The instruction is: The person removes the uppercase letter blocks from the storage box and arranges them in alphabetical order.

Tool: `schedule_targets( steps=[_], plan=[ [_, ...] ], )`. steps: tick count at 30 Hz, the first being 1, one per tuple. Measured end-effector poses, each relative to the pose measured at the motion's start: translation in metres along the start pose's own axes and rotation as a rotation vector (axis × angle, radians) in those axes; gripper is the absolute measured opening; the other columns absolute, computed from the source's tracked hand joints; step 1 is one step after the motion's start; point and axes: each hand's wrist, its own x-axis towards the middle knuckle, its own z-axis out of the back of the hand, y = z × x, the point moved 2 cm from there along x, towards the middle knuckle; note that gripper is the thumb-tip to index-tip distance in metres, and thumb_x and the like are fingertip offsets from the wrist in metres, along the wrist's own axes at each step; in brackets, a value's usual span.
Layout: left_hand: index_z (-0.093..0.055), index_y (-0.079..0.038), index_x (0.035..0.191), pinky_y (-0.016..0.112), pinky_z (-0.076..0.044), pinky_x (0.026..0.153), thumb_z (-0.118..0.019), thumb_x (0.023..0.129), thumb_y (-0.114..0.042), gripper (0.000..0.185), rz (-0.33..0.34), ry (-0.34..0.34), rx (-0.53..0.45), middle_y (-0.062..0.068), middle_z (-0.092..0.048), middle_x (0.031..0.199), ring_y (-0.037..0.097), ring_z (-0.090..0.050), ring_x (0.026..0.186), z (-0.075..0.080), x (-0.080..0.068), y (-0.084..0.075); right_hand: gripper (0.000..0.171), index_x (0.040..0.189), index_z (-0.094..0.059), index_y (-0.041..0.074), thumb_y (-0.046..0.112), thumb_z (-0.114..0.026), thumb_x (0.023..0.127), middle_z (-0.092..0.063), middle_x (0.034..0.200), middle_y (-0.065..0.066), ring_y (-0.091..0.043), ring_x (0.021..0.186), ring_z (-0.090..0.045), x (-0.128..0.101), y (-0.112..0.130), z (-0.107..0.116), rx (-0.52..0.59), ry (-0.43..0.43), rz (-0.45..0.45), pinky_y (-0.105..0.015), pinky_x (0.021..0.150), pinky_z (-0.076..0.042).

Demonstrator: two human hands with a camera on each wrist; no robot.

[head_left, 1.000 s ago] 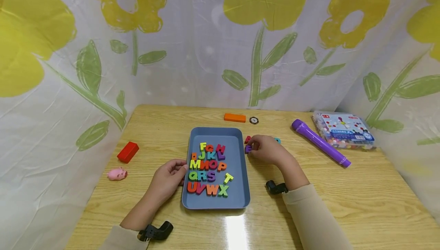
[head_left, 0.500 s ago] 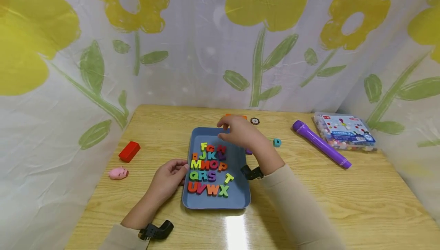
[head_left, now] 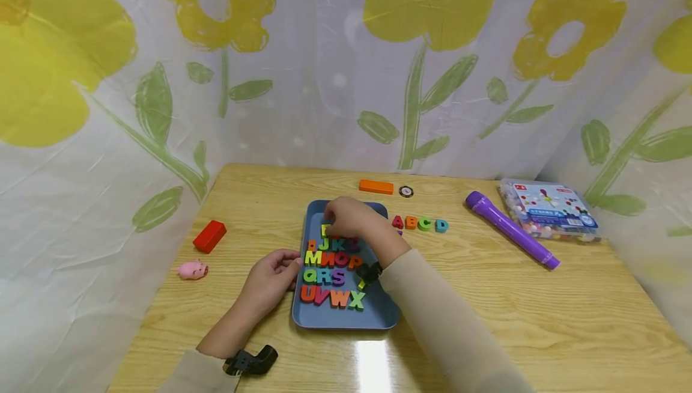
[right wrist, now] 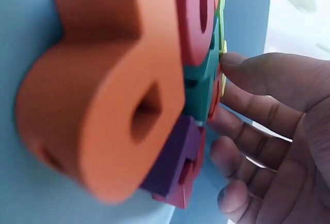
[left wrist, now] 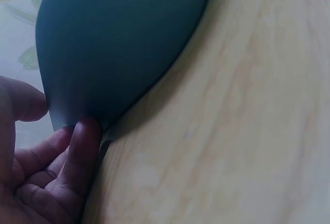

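Observation:
A blue tray lies mid-table with rows of coloured foam letters. My left hand grips the tray's left rim, thumb above and fingers below the edge. My right hand reaches over the tray's top row and hides most of it. In the right wrist view its thumb tip presses on a yellow-green letter F, and its fingers curl in from the other side. An orange letter fills the foreground. Letters A, B, C, D stand in a row on the table right of the tray.
On the wooden table are a red block and pink pig toy at left. An orange block and small round disc lie behind the tray. A purple torch and clear bead box are at right. Flowered curtains surround the table.
My right hand left the loose letters right of the tray and swung left onto the tray's top row, uncovering A, B, C, D. My left hand stayed on the rim.

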Motion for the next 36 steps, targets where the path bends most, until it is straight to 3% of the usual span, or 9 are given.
schedule_targets(
  steps=[11,19,25,30,36],
  plan=[
    [-0.070,-0.002,0.134,0.025,-0.063,0.075,-0.068,0.109,-0.026,0.035,0.001,0.001,0.006,0.015,-0.073,0.114,0.017,-0.071,0.091,-0.001,0.000,0.000,0.033,0.128,-0.077,0.013,0.030,-0.080,0.101,-0.075,0.120,-0.004,-0.021,0.097,-0.067,0.006,0.004,-0.006,-0.024,0.012,-0.038,-0.040,0.093,-0.063],
    [-0.071,-0.002,0.133,0.023,-0.062,0.074,-0.068,0.109,-0.026,0.034,0.005,-0.007,0.015,0.014,-0.073,0.113,0.016,-0.071,0.090,0.000,0.000,-0.001,0.026,0.119,-0.078,0.013,0.031,-0.081,0.100,-0.074,0.109,-0.003,-0.021,0.091,-0.069,0.005,0.003,-0.008,-0.035,-0.019,-0.064,-0.038,0.084,-0.063],
    [-0.071,-0.002,0.133,0.025,-0.063,0.075,-0.068,0.109,-0.026,0.034,-0.005,0.004,0.009,0.015,-0.073,0.113,0.017,-0.071,0.091,-0.001,0.000,-0.001,0.025,0.122,-0.076,0.013,0.026,-0.077,0.102,-0.073,0.112,-0.003,-0.021,0.093,-0.066,0.002,-0.001,-0.007,-0.004,-0.045,-0.039,-0.037,0.085,-0.061],
    [-0.071,-0.002,0.133,0.025,-0.063,0.075,-0.068,0.109,-0.027,0.035,-0.004,0.009,-0.002,0.015,-0.073,0.113,0.017,-0.071,0.091,-0.002,0.001,-0.001,0.021,0.120,-0.073,0.010,0.020,-0.074,0.102,-0.073,0.110,-0.006,-0.024,0.093,-0.065,-0.010,-0.009,0.006,0.078,-0.105,0.025,-0.040,0.087,-0.059],
    [-0.070,-0.002,0.134,0.025,-0.063,0.075,-0.068,0.109,-0.026,0.034,-0.007,0.005,0.002,0.015,-0.073,0.114,0.017,-0.071,0.091,0.000,0.001,0.001,0.018,0.118,-0.073,0.010,0.017,-0.073,0.101,-0.074,0.115,-0.009,-0.025,0.102,-0.068,-0.043,-0.033,0.039,0.136,-0.231,0.066,-0.042,0.089,-0.059]
  ],
)
